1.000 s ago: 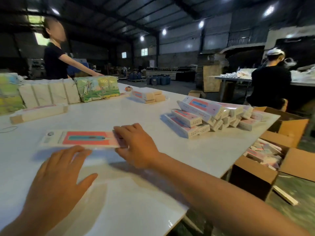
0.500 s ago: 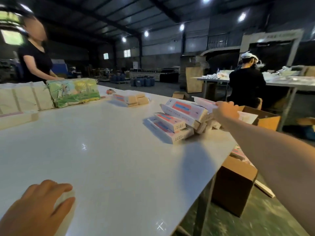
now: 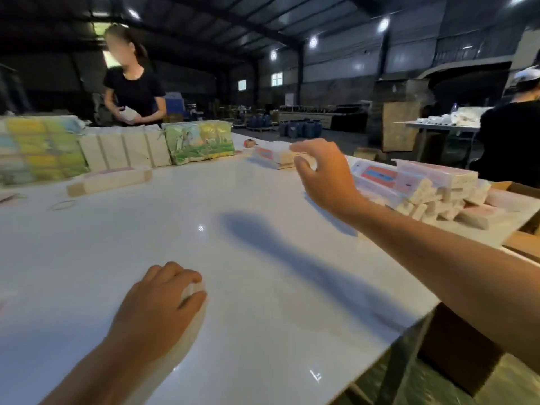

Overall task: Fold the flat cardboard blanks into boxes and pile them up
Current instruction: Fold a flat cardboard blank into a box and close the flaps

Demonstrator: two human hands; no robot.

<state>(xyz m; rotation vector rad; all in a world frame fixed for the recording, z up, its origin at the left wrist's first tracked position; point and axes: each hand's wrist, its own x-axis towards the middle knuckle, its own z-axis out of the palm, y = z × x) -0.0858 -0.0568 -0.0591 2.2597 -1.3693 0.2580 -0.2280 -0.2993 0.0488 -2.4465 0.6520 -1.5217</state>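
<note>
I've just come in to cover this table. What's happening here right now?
A person is folding cardboard boxes at a white table. Their right hand hovers open and empty beside the pile of finished boxes. Their left hand rests on the table, curled round something small and pale.

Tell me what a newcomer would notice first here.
Probably the right hand, open in mid-air above the glossy white table, just left of the heap of folded white-and-red cardboard boxes at the table's right edge. Next, the left hand resting near the front edge, curled over a small white object.
</note>
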